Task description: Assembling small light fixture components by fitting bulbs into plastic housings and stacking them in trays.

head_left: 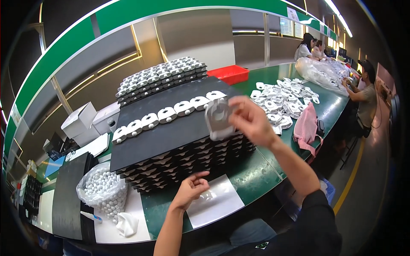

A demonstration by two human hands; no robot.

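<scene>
My right hand (252, 121) is raised over the right end of a stack of black trays (171, 143). Its thumb and fingers pinch a flat grey-white plastic part with a round opening (220, 128), slightly blurred. On the top tray stands a slanting row of similar white parts (149, 121), each with a small white ball at its side. Low in front of the stack, my left hand (193, 190) hovers by a white sheet (218, 205). Its fingers are loosely curled and apart, with nothing visible in them.
Loose white parts (282, 100) are heaped right of the stack, near a pink cloth bag (305, 126). A red bin (229, 74) and filled trays (160, 77) stand behind. A plastic-lined container of white balls (104, 183) sits left. Other people (367, 89) work at far right.
</scene>
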